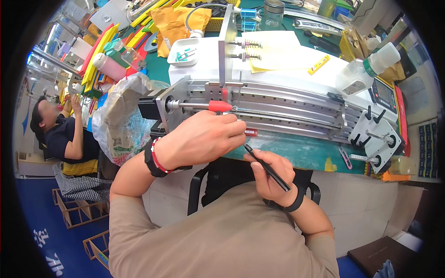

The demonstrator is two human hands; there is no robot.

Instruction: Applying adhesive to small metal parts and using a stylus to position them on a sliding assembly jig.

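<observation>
In front of me is a silver linear rail stage (287, 113) with long rods and a dark motor (149, 104) at its left end. My left hand (204, 136) is at its front edge, fingers closed in a pinch; what they hold is hidden. Just above those fingers a red pointed piece (219, 106) lies at the long rod. Between the fingers of my right hand (277, 178) is a slim black pen-shaped tool (271, 172), its tip close to my left fingertips. A small red item (251, 132) shows beside my left fingertips.
A plate with black knobs (376, 139) stands at the right, near a pink clip (345, 157). Behind are a white tray (184, 52), a yellow level (319, 65) and a clear bottle (354, 76). A plastic-lined bin (123, 118) and a seated person (65, 132) are left.
</observation>
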